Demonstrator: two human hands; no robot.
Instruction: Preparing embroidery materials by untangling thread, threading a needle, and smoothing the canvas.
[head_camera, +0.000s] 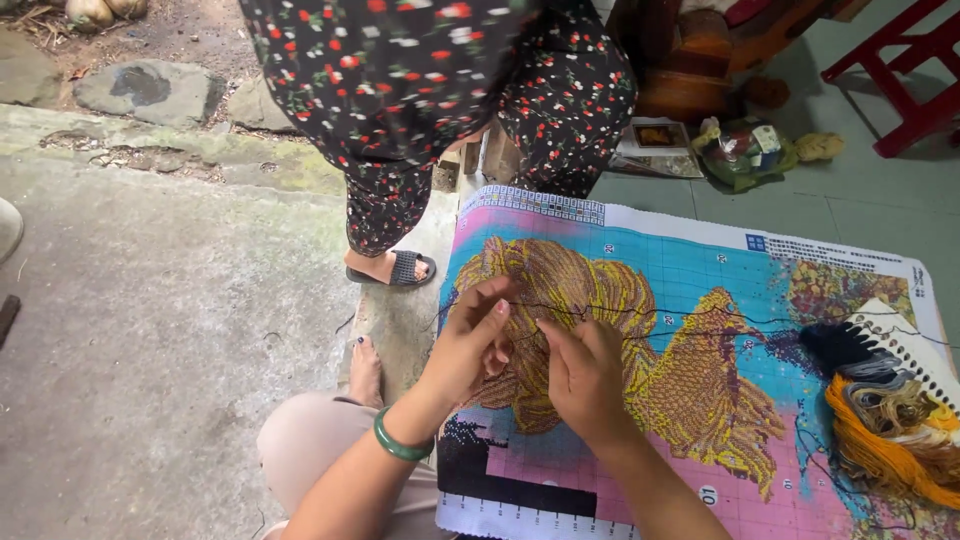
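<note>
concrete floor under a cross-stitch canvas (700, 300), left hand (468, 345) and right hand (583, 375) both pinching dark thread (640, 312)

We pinch dark thread (640, 312) w/ left hand (470, 345) & right hand (585, 375) over a cross-stitch canvas (690, 270); orange floss bundle (880, 440) lies at right.

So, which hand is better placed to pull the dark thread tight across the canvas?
The right hand, probably. Its fingertips pinch the dark thread where it runs off toward the thread bundle, with free canvas beside it. The left hand is curled close against it, near the canvas edge.
</note>
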